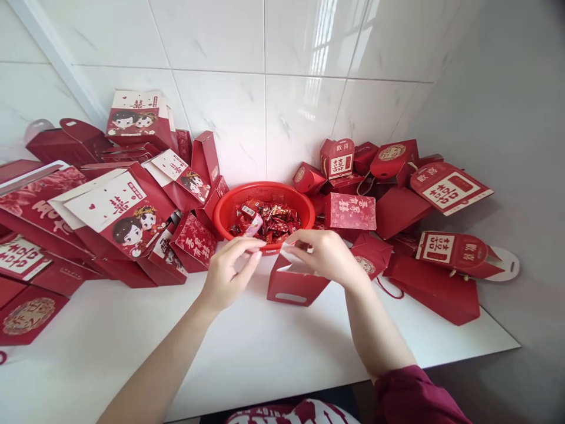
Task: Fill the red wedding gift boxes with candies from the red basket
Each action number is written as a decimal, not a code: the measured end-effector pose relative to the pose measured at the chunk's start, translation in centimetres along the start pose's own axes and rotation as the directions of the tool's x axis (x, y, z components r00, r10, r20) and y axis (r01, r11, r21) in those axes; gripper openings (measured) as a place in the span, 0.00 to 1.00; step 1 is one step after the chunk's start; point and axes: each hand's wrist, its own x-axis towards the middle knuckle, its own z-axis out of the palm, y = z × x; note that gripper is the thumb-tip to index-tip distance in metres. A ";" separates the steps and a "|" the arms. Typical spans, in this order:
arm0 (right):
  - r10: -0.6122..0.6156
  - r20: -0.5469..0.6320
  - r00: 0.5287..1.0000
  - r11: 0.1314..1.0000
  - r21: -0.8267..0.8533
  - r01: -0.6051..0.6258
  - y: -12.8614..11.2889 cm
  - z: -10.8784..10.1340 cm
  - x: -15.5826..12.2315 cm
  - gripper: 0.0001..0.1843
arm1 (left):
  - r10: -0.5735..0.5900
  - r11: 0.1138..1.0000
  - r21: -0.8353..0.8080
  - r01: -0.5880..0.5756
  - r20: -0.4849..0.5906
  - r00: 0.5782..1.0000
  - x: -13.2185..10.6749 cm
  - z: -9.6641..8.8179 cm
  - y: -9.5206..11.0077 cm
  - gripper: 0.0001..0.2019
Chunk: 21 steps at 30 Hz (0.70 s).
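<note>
A small red paper box stands open on the white table in front of me. My right hand is closed on the box's top flap and holds it open. My left hand pinches a few wrapped candies, one pink, just left of the box's mouth. Behind both hands sits a red plastic basket full of red-wrapped candies.
Piles of red gift boxes and bags flank the basket: cartoon-printed ones on the left, smaller ones and flat ones on the right. A white tiled wall stands behind. The table's edge runs near right.
</note>
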 end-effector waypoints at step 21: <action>0.040 0.145 0.989 0.962 0.262 -0.077 1.2 4.9 1.5 0.04 | 0.160 0.960 0.193 -0.202 0.213 0.964 0.7 0.5 1.0 0.04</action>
